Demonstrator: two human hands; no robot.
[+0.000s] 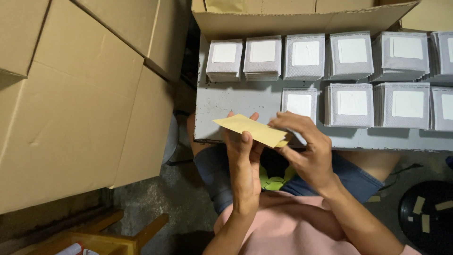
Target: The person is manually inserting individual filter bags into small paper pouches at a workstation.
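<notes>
Yellow envelope [250, 130], both hands, white-labelled grey packets [351, 54]

Stacks of pouches [351, 104] in two rows on table [226, 106], cartons [80, 94] left.

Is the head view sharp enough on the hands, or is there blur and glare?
Head view: the left hand, right hand and yellow envelope are fairly sharp; the white pouch stacks are brightly lit, near washed out; deep shadow under the grey table.
</notes>
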